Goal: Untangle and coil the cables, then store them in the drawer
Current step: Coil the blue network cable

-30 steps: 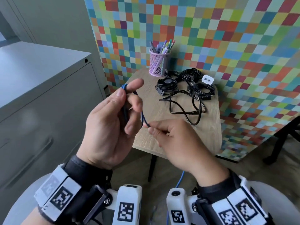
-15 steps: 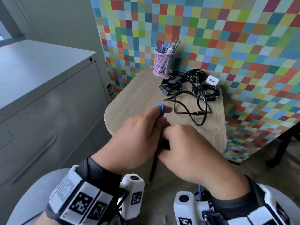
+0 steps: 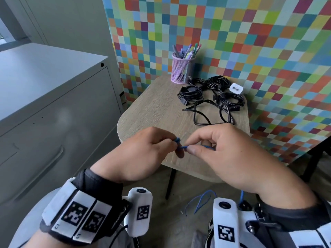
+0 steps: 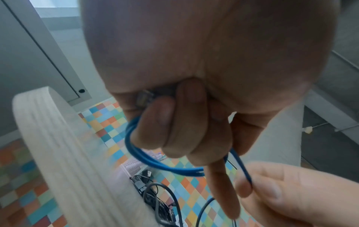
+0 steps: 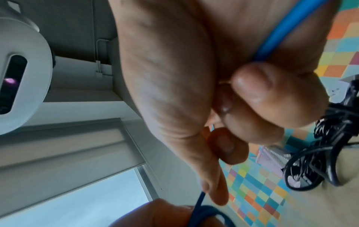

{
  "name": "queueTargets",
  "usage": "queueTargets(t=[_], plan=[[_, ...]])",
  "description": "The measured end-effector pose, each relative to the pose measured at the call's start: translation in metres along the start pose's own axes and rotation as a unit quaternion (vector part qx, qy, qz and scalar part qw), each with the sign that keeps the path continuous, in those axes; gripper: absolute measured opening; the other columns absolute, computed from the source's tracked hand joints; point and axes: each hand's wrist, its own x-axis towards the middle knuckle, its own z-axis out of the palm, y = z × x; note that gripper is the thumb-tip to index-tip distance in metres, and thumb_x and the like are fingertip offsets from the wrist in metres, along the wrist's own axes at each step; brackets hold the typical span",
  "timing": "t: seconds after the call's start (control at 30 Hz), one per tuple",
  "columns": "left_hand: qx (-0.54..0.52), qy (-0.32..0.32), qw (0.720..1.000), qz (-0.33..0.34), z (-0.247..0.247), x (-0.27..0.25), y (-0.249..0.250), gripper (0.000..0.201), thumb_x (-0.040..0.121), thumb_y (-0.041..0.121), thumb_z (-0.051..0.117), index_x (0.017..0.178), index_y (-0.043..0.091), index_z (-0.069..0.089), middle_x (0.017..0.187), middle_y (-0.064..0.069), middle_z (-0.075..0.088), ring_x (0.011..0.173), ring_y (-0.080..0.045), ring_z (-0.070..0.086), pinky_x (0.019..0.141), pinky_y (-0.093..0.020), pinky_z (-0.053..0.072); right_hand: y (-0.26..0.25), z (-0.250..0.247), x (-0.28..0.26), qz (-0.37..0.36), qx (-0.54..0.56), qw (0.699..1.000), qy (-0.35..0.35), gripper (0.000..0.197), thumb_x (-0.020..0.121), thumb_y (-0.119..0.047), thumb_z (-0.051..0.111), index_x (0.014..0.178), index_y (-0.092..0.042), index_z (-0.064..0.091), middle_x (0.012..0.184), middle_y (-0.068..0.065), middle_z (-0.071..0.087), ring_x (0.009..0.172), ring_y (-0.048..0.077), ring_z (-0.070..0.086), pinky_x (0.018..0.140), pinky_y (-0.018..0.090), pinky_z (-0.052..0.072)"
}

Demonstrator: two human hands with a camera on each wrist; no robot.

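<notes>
Head view showed the left hand (image 3: 143, 154) holding small loops of the blue cable (image 4: 155, 162) with curled fingers, and the right hand (image 3: 223, 154) pinching its strand, above the bench's (image 3: 157, 108) near edge.

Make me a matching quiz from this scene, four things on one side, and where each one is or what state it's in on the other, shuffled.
Things:
1. blue cable
2. black cables
3. pink mesh pen cup
4. white charger plug

Places or states:
A. stands at the table's far corner, full of pens
B. pinched between both hands, partly looped
C. lies at the right edge of the black pile, by the checkered wall
D. piled on the table, untouched

Pairs: 1-B, 2-D, 3-A, 4-C
</notes>
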Motion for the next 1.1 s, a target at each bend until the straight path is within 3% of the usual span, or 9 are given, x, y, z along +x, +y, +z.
queueTargets(t=[0.2, 0.3, 0.4, 0.5, 0.67, 0.77, 0.87, 1.0, 1.1], plan=[[-0.231, -0.045, 0.972, -0.001, -0.009, -0.003, -0.01, 0.05, 0.109, 0.03, 0.041, 0.068, 0.011, 0.064, 0.049, 0.002, 0.031, 0.044, -0.014, 0.024, 0.043, -0.021, 0.023, 0.022, -0.007, 0.007, -0.031, 0.019, 0.986, 0.164, 0.013, 0.094, -0.034, 0.069, 0.091, -0.039, 0.081, 0.082, -0.01, 0.078, 0.076, 0.008, 0.07, 0.066, 0.029, 0.052], [-0.377, -0.068, 0.922, 0.061, -0.001, -0.004, -0.007, 0.036, 0.099, 0.033, 0.048, 0.072, 0.015, 0.063, 0.051, -0.002, 0.027, 0.045, -0.017, 0.016, 0.045, -0.033, 0.01, 0.022, 0.001, 0.012, -0.055, 0.06, 0.98, 0.18, 0.014, 0.098, -0.027, 0.069, 0.098, -0.033, 0.082, 0.085, -0.022, 0.076, 0.083, -0.002, 0.069, 0.068, 0.011, 0.046], [-0.485, -0.054, 0.868, 0.094, 0.004, -0.002, -0.002, 0.032, 0.095, 0.035, 0.049, 0.084, 0.013, 0.07, 0.053, 0.002, 0.023, 0.044, -0.01, 0.018, 0.045, -0.032, 0.009, 0.021, 0.015, 0.017, -0.045, 0.087, 0.981, 0.17, 0.017, 0.101, -0.033, 0.065, 0.101, -0.03, 0.082, 0.083, -0.011, 0.077, 0.075, 0.007, 0.068, 0.065, 0.024, 0.051], [-0.54, -0.026, 0.833, 0.118, 0.009, 0.001, 0.003, 0.029, 0.094, 0.028, 0.05, 0.1, 0.009, 0.072, 0.057, 0.004, 0.022, 0.045, -0.007, 0.018, 0.045, -0.027, 0.01, 0.015, 0.033, 0.019, -0.032, 0.087, 0.987, 0.13, 0.019, 0.104, -0.034, 0.061, 0.097, -0.028, 0.078, 0.068, -0.019, 0.067, 0.064, 0.004, 0.06, 0.06, 0.023, 0.047], [-0.559, 0.083, 0.815, 0.128, 0.019, 0.006, 0.009, 0.028, 0.102, 0.019, 0.041, 0.114, 0.003, 0.061, 0.062, -0.004, 0.054, 0.045, -0.016, 0.053, 0.045, -0.025, 0.044, 0.001, 0.055, 0.016, -0.008, 0.019, 0.999, 0.045, 0.034, 0.109, -0.026, 0.05, 0.076, -0.029, 0.059, 0.07, -0.004, 0.063, 0.064, 0.009, 0.06, 0.063, 0.035, 0.05], [-0.578, 0.139, 0.792, 0.139, 0.018, 0.009, 0.007, 0.027, 0.105, 0.018, 0.038, 0.118, 0.002, 0.056, 0.079, -0.008, 0.069, 0.078, -0.029, 0.074, 0.072, -0.037, 0.062, -0.006, 0.062, 0.011, -0.008, -0.03, 0.999, -0.012, 0.038, 0.109, -0.03, 0.05, 0.071, -0.034, 0.053, 0.068, -0.008, 0.058, 0.062, 0.005, 0.056, 0.058, 0.026, 0.045], [-0.496, 0.179, 0.837, 0.149, 0.015, 0.012, 0.0, 0.026, 0.11, 0.012, 0.031, 0.119, 0.002, 0.053, 0.092, -0.016, 0.075, 0.098, -0.035, 0.074, 0.095, -0.041, 0.056, -0.013, 0.063, 0.007, -0.011, -0.023, 0.999, -0.038, 0.018, 0.107, -0.032, 0.055, 0.095, -0.034, 0.069, 0.061, -0.01, 0.053, 0.052, 0.004, 0.048, 0.051, 0.019, 0.033], [-0.242, 0.184, 0.947, 0.1, 0.02, 0.01, -0.002, 0.022, 0.11, 0.015, 0.034, 0.117, 0.012, 0.055, 0.101, -0.005, 0.078, 0.104, -0.019, 0.074, 0.096, -0.037, 0.055, -0.014, 0.044, 0.007, -0.02, -0.057, 0.998, 0.0, 0.011, 0.099, -0.036, 0.064, 0.098, -0.034, 0.075, 0.063, -0.01, 0.059, 0.056, 0.006, 0.052, 0.052, 0.025, 0.039], [-0.08, 0.154, 0.984, 0.052, 0.022, 0.006, 0.001, 0.02, 0.109, 0.021, 0.041, 0.113, 0.027, 0.059, 0.095, 0.01, 0.076, 0.091, -0.005, 0.072, 0.087, -0.034, 0.058, -0.015, 0.027, 0.003, -0.033, -0.054, 0.998, 0.011, 0.01, 0.094, -0.038, 0.07, 0.092, -0.031, 0.076, 0.072, -0.009, 0.07, 0.066, 0.008, 0.063, 0.062, 0.035, 0.054]])
